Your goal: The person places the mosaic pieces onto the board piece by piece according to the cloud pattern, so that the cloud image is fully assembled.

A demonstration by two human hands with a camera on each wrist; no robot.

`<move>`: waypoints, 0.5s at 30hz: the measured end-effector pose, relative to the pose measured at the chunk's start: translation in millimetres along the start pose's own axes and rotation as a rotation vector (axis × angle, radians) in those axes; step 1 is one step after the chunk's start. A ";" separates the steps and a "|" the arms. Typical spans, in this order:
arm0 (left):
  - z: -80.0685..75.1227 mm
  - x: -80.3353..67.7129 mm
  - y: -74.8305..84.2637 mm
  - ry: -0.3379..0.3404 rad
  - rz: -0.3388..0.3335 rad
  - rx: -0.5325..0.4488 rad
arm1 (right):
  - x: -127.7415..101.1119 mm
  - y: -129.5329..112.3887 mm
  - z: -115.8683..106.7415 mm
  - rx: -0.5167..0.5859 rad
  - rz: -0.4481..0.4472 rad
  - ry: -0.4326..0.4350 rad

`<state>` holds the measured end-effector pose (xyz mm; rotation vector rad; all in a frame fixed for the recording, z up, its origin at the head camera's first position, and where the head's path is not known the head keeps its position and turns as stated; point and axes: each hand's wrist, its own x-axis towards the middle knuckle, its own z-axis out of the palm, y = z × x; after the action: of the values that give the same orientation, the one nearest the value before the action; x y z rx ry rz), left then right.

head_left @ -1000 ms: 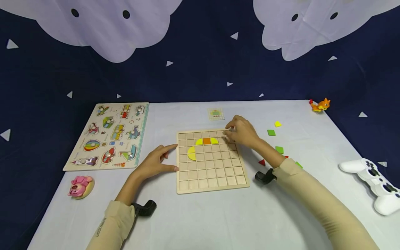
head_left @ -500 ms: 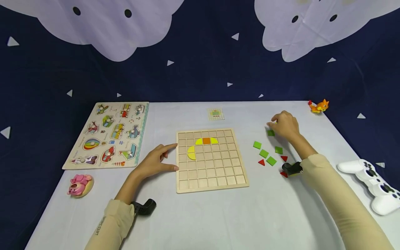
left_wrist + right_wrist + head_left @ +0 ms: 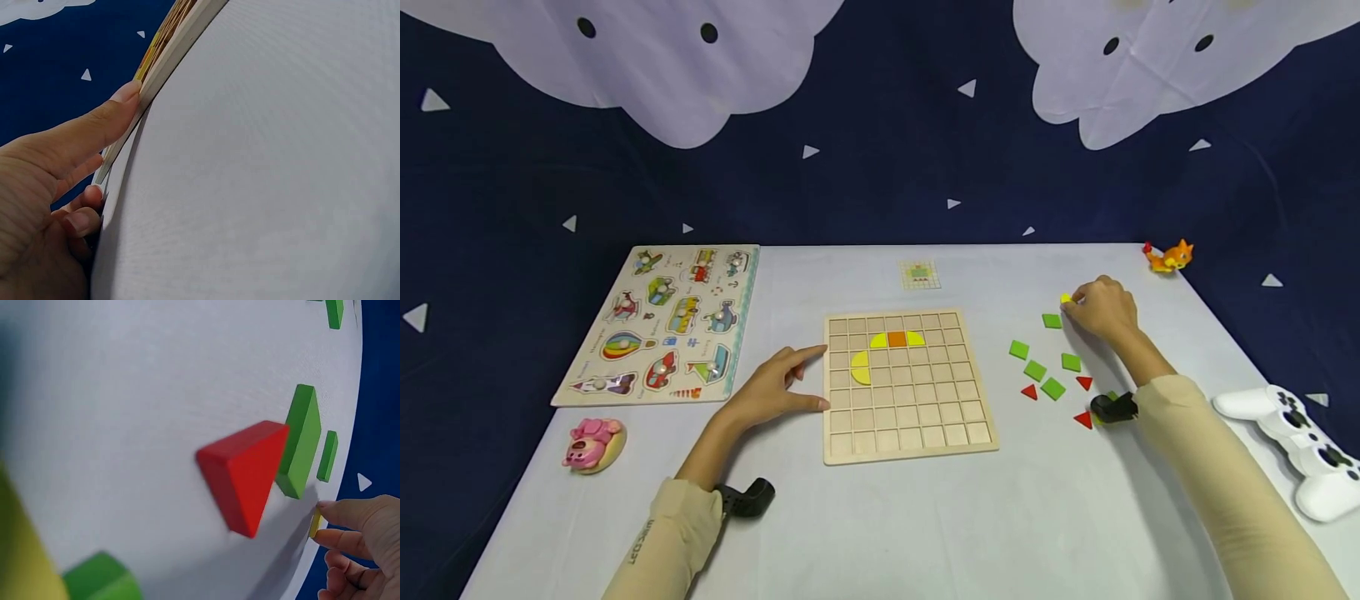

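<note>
The right hand (image 3: 1101, 310) pinched a small yellow wooden piece (image 3: 1065, 298) on the white table (image 3: 925, 517). The left hand (image 3: 772, 387), fingers relaxed and straight, rested against the square wooden grid board (image 3: 910, 417).

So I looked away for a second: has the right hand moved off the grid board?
Yes. The right hand has left the wooden grid board and gone right, now pinching a yellow piece beside the green squares.

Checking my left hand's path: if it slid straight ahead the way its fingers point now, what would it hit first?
The left hand already touches the wooden grid board at its left edge, so the board itself comes first. Beyond that, likely the yellow half-round piece, though depth is uncertain.
</note>
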<state>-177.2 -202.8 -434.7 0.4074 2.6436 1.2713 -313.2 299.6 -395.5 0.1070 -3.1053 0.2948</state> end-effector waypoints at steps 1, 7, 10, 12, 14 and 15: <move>-0.1 0.0 -0.1 -0.001 0.004 0.001 | -0.3 0.9 0.0 0.003 -0.007 0.003; -0.3 -0.8 1.0 -0.002 0.005 0.000 | -3.6 6.2 0.7 0.040 -0.027 0.015; -0.3 -0.9 1.2 -0.001 0.006 -0.011 | -5.5 7.3 2.3 0.060 -0.012 0.041; -0.4 -1.2 1.1 -0.006 0.011 -0.020 | -6.4 6.9 3.1 0.066 0.004 0.053; -0.1 -1.1 0.6 -0.010 0.014 -0.029 | -6.9 6.1 3.8 0.062 0.018 0.053; 0.0 -1.1 0.3 -0.013 0.016 -0.032 | -6.6 5.8 4.0 0.056 0.021 0.049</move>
<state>-176.1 -203.0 -434.4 0.4308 2.6109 1.3087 -307.1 305.0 -400.6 0.0678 -3.0523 0.3792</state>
